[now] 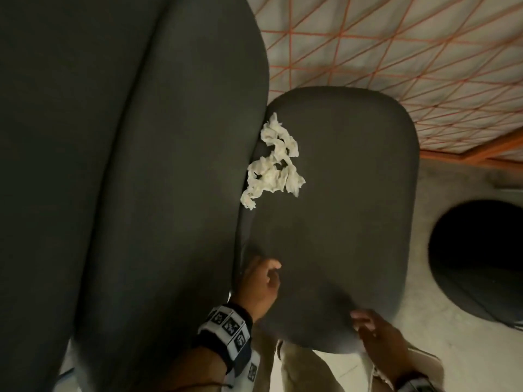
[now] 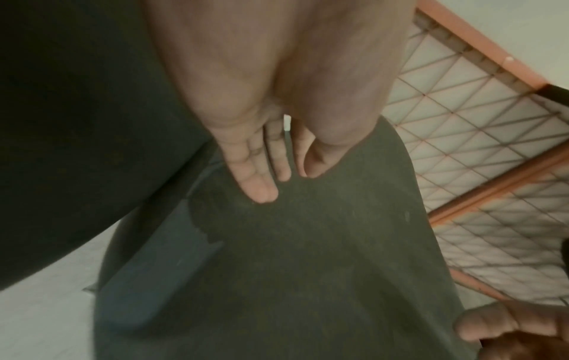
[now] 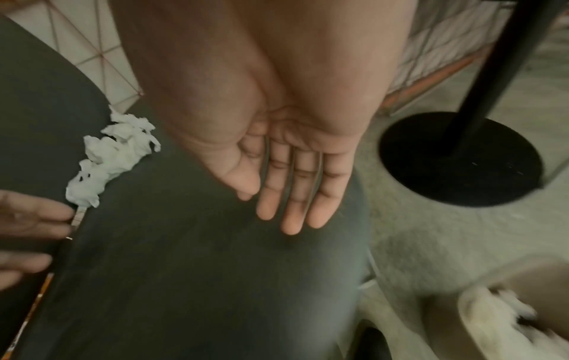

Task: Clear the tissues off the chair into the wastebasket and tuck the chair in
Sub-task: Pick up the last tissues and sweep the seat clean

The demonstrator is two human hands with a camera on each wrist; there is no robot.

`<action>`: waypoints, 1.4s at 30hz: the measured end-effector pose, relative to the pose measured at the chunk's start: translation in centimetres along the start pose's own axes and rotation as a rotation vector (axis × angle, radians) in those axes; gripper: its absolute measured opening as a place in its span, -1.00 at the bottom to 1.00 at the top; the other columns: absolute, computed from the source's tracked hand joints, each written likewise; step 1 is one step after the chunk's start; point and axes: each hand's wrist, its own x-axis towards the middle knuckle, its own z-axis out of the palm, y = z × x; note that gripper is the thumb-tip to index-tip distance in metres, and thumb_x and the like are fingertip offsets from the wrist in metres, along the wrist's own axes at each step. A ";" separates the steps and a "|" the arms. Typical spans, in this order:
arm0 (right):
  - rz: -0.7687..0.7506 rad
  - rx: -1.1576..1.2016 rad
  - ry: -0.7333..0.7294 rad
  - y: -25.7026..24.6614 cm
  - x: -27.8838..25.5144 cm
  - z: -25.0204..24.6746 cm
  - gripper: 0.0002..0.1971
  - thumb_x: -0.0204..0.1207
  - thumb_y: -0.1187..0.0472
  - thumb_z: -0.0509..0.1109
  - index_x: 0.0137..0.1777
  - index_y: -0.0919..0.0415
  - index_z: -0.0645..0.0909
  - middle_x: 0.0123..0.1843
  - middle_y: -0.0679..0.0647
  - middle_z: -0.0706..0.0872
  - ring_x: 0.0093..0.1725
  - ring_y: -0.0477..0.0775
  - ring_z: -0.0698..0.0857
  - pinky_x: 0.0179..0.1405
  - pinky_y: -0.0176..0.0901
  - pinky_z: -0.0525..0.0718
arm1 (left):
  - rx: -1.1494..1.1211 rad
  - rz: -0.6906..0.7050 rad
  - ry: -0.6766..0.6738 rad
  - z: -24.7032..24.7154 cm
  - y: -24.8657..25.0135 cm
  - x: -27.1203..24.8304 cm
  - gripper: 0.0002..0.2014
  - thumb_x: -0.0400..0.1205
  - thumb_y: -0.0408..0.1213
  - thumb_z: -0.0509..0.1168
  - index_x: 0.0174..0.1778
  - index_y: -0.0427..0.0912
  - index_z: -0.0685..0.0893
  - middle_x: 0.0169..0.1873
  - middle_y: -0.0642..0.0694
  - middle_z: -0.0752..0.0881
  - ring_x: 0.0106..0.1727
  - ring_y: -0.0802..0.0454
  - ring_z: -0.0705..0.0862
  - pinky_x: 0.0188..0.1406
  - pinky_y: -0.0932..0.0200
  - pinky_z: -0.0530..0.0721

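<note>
Tissues (image 1: 273,161) lie crumpled in a white clump at the centre of the head view, on the chair seat (image 1: 339,193) tight against its backrest (image 1: 141,165). Your left hand (image 1: 261,284) and right hand (image 1: 376,335) rest flat-fingered on the seat's lower edge, gripping nothing. Reach up with one hand, gather the whole clump in one pinch so no scraps stay behind, then carry it to whichever bin is the wastebasket, which I cannot tell from here.
</note>
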 end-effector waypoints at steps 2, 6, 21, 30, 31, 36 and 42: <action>-0.050 -0.043 0.000 -3.4 1.9 -1.8 -0.72 0.59 0.37 0.30 0.16 0.02 0.65 0.08 0.06 0.78 0.12 0.12 0.74 0.26 0.10 0.67 | -0.023 -0.008 0.125 -1.3 1.4 2.1 -0.75 0.64 -0.30 0.24 0.21 0.02 0.64 0.21 0.03 0.59 0.03 0.08 0.70 0.09 0.08 0.72; -0.189 -0.064 0.075 -10.5 7.0 -4.8 -0.78 0.57 0.33 0.36 0.10 0.00 0.66 0.05 0.16 0.81 0.02 0.21 0.78 0.12 0.05 0.70 | -0.052 -0.022 0.291 -3.8 3.3 6.6 -0.63 0.63 -0.34 0.24 0.35 0.04 0.53 0.34 0.02 0.52 0.13 0.02 0.67 0.18 0.03 0.68; -0.420 -0.274 0.193 -25.9 18.2 -3.3 -0.50 0.45 0.11 0.46 0.36 -0.11 0.40 0.35 -0.02 0.53 0.16 0.18 0.70 0.15 0.18 0.69 | 0.189 -0.041 0.404 -5.8 4.6 15.5 -0.66 0.69 -0.25 0.22 0.40 0.02 0.53 0.30 -0.12 0.59 0.25 -0.15 0.62 0.13 -0.01 0.59; -0.470 -0.363 0.171 -26.6 20.0 -4.7 -0.71 0.58 0.26 0.26 0.21 0.14 0.73 0.22 0.26 0.69 0.15 0.37 0.69 0.16 0.08 0.67 | 0.016 0.016 0.478 -4.6 4.2 10.8 -0.83 0.61 -0.14 0.30 0.04 -0.11 0.68 -0.04 0.04 0.62 -0.12 0.17 0.58 -0.19 0.33 0.50; -0.455 -0.344 0.180 -26.5 20.0 -4.9 -0.71 0.59 0.26 0.24 0.19 0.22 0.73 0.20 0.30 0.68 0.14 0.37 0.69 0.13 0.02 0.65 | 0.026 0.016 0.492 -4.3 4.1 10.1 -0.84 0.61 -0.14 0.31 0.00 -0.12 0.67 -0.09 0.07 0.56 -0.17 0.18 0.54 -0.24 0.37 0.44; -0.287 -0.113 0.203 -25.5 19.4 -6.7 -0.67 0.62 0.09 0.16 -0.11 0.33 0.62 -0.08 0.28 0.64 -0.10 0.29 0.60 -0.12 -0.09 0.43 | 0.006 -0.096 0.444 -3.4 3.6 8.4 -0.87 0.44 -0.37 0.41 -0.17 -0.14 0.61 -0.02 0.05 0.52 -0.18 0.00 0.64 -0.30 0.10 0.67; -0.248 0.010 0.296 -23.5 19.9 -7.7 -0.58 0.38 -0.09 0.14 -0.10 0.27 0.60 -0.16 0.21 0.77 -0.13 0.31 0.74 -0.09 -0.01 0.66 | -0.040 -0.146 0.487 -4.8 5.7 9.8 -0.67 0.48 -0.54 0.21 0.10 -0.13 0.59 -0.10 -0.10 0.70 -0.13 -0.03 0.67 -0.25 0.20 0.52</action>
